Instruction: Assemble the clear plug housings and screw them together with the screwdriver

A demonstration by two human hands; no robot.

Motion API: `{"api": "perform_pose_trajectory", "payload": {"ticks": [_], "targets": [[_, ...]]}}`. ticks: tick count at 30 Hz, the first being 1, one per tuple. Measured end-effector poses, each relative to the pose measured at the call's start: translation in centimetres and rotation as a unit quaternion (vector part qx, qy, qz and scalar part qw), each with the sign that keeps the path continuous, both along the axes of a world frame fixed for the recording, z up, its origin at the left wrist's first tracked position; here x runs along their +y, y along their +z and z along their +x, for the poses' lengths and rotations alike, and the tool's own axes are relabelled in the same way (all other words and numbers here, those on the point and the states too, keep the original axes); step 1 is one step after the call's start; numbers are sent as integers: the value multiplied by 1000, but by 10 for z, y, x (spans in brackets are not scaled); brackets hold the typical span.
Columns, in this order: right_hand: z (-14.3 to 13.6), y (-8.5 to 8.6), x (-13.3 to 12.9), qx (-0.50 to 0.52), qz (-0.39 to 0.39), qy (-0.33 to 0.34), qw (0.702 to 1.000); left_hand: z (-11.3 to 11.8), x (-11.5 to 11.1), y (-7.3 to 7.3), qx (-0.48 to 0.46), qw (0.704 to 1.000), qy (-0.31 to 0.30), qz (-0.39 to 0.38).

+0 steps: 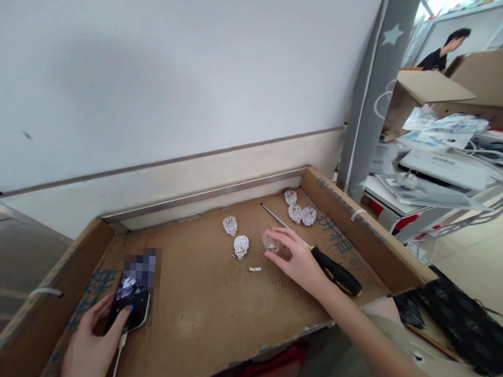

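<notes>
My left hand (96,332) is closed around a smartphone (133,303), its thumb on the lit screen; a white cable (118,356) runs from the phone's lower end. The fingertips of my right hand (292,255) pinch the two sides of a clear plastic plug cover (269,243), close to the cardboard. To its left lies an opened white plug (240,246), with a small metal-and-white part (254,269) below it. Another clear plug (230,225) lies just behind. Beyond my right hand is a screwdriver (335,271) with a black and yellow handle, its shaft pointing away.
A shallow cardboard tray (194,320) holds these things. Several clear plugs (309,216) lie in its far right corner. A white wall panel (176,83) rises behind, and a grey post (372,93) stands right. Beyond it are boxes, cables and a person (437,57). A black patterned pouch (459,323) lies right.
</notes>
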State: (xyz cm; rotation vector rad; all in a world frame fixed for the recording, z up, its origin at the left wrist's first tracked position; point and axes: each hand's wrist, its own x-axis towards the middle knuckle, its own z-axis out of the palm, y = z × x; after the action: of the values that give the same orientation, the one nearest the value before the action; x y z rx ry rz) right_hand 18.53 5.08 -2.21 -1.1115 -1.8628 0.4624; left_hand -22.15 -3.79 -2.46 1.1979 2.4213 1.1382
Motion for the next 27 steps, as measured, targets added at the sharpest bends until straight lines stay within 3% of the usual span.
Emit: {"api": "perform_pose_trajectory", "payload": {"ticks": [14,19,27], "targets": [[1,-3,3,-72,-10,-30,997,-7,-2,-8,1,1000,-8,12],[-1,-1,0,-118,7,-50,992,-2,-2,-3,6,1000,-6,5],[-24,5,-8,-184,93,70,976,-1,-3,-1,18,1000,-14,7]]}}
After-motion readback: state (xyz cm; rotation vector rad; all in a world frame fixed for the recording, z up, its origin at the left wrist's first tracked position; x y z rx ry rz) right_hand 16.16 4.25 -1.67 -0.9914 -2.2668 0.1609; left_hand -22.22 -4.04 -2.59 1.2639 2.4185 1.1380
